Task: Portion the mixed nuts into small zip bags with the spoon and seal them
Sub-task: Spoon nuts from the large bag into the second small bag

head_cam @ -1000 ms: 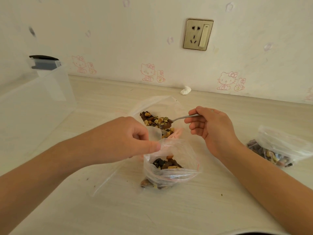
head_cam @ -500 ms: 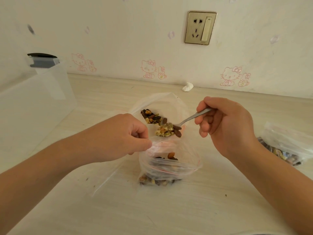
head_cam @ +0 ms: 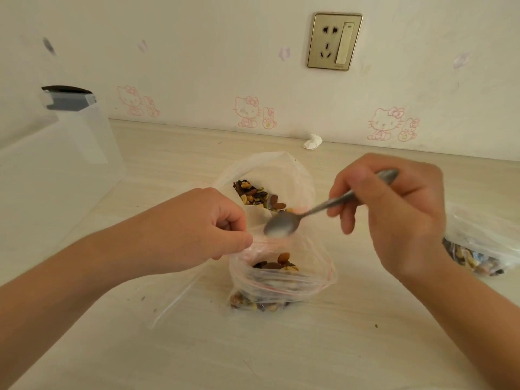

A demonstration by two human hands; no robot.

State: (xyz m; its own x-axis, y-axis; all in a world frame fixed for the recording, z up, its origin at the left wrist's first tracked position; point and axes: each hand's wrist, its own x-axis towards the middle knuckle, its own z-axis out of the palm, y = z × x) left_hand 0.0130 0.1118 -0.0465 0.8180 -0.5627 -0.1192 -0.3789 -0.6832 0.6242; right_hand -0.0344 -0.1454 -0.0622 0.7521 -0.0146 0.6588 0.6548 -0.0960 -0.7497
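Observation:
My left hand (head_cam: 197,229) pinches the rim of a small clear zip bag (head_cam: 318,274) and holds its mouth open on the table. Mixed nuts lie inside it (head_cam: 281,264) and at its bottom. My right hand (head_cam: 394,218) grips the handle of a metal spoon (head_cam: 281,225). The spoon's bowl is turned over just above the bag's mouth and carries no nuts. Behind it lies a larger clear bag (head_cam: 281,170) with the mixed nuts supply (head_cam: 256,195).
A filled nut bag (head_cam: 478,249) lies at the right edge. A translucent plastic box (head_cam: 56,164) with a dark clip stands at the left. A crumpled white scrap (head_cam: 313,142) lies by the wall. A wall socket (head_cam: 334,42) sits above. Crumbs dot the wooden table (head_cam: 281,347).
The spoon lifted a load of nuts from the big bag, moved over the small bag and tipped. The spoon is now bare and more nuts lie in the small bag.

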